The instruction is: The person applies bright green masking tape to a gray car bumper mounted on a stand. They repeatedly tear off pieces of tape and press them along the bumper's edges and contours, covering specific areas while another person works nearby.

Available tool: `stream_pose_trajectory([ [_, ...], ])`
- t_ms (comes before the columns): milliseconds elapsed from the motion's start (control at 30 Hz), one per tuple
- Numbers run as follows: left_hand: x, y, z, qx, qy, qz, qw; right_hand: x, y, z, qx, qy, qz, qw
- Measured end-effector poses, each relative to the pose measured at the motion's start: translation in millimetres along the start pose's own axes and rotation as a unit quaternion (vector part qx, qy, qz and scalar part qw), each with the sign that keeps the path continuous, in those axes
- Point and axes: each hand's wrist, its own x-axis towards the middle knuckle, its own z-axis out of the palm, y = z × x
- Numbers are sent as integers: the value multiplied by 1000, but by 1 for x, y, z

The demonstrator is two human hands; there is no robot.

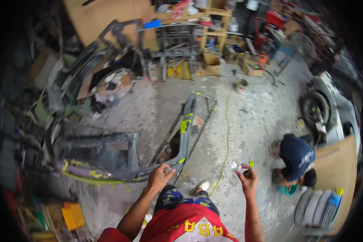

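Note:
My left hand [160, 178] is closed, thumb and fingers drawn together around a small pale thing that I cannot make out. It appears over the near edge of a grey car bumper [185, 139], which has strips of lime-green tape on it. Out to the right, my right hand [248, 180] is closed on what looks like a roll of lime-green tape [251, 164]. A small white piece [234, 165] shows at its fingertips; blur hides what kind it is.
A yellow hose [228, 137] runs along the concrete floor. At the right, a person [296, 155] bends over a teal bucket [288, 190] near a wheel [315, 111]. Stacked rims [316, 207] stand beyond. Car parts [78, 76] crowd the left; a can [240, 86] stands farther back.

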Motion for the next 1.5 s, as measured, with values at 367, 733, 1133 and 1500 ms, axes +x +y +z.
stream_pose_trajectory([
  [367,-113,-58,-7,-30,190,-124,973,89,-49,159,-96,-269,-276,918],
  [733,-180,-99,-6,-68,333,-289,895,169,-64,368,-288,-409,-493,712],
  [1133,-167,-13,82,-97,417,-498,754,206,47,522,-500,-531,-542,419],
  [1500,-150,22,120,-100,426,-548,713,153,66,492,-476,-620,-501,371],
])
